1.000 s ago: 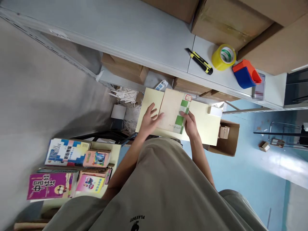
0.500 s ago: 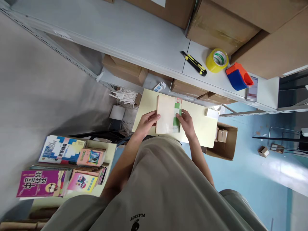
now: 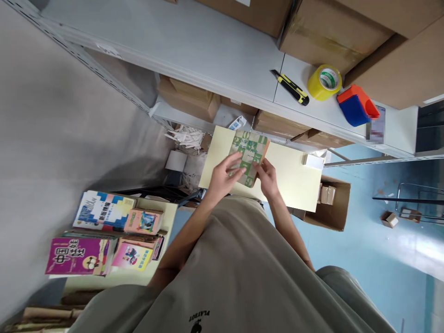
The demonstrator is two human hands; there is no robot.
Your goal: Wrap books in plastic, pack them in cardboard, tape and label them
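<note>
A book with a green-and-cream checked cover is held up over the pale yellow table, tilted, its printed cover facing up. My right hand grips its right edge, thumb on the cover and the other fingers behind it. Over the lower left of the cover lies my left hand, its fingers stretched and apart. Whether those fingertips press on the cover or hover just above it, I cannot tell. The table's right end bears a small white box.
On the grey shelf ahead lie a box cutter, a yellow tape roll, a red-and-blue tape dispenser and a phone. Book stacks stand behind me at left. An open carton sits right of the table.
The book now shows its checked cover, where a mostly blank cream side with a green strip showed before. My left hand has moved from the book's left edge onto the cover.
</note>
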